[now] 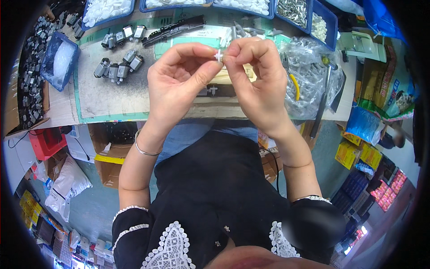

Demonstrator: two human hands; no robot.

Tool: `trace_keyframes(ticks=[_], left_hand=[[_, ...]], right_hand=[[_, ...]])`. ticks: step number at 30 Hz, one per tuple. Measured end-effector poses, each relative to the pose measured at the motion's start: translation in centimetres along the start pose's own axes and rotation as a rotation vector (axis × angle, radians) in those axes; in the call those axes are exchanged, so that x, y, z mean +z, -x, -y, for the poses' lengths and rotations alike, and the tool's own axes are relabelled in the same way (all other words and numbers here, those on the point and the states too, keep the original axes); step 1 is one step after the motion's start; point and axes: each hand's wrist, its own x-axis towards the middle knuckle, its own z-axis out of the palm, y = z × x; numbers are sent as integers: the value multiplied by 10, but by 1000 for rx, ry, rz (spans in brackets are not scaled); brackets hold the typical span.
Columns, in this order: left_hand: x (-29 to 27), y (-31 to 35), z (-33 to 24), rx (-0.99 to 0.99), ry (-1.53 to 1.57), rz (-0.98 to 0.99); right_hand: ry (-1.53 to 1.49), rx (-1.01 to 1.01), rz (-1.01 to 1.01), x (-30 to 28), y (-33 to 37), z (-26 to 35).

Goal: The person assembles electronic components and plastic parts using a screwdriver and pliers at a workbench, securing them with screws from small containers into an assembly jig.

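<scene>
Above the workbench, my left hand point(175, 78) pinches a small white plastic piece point(219, 55) between thumb and fingertips. My right hand point(260, 74) meets it there, its thumb and index finger pressed together at the other end of the same piece. The piece is too small for its exact kind to show. Below my hands, partly covered by them, lie a pale yellowish bundle point(224, 76) and a small white cross-shaped part point(214, 90). To the left on the bench sit several small grey and black motor-like units point(117, 71).
Blue trays of white parts point(107, 10) and metal pins point(292, 11) line the far edge. A blue tray point(60, 60) stands at left beside heaped grey units point(31, 85). Clear plastic bags point(309, 80) and a yellow-handled tool point(294, 86) lie at right.
</scene>
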Motion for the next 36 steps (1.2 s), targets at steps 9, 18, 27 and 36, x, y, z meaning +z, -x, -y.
trace_keyframes(ticks=[9, 18, 27, 36], left_hand=[[-12, 40, 5, -273, 32, 120], [-9, 53, -3, -316, -592, 258], [-10, 67, 19, 315, -1300, 312], [-4, 76, 38, 449, -1747, 395]], right_hand=[[104, 97, 307, -27, 26, 17], [376, -87, 543, -31, 48, 5], [521, -86, 422, -22, 48, -22], [567, -92, 488, -27, 37, -13]])
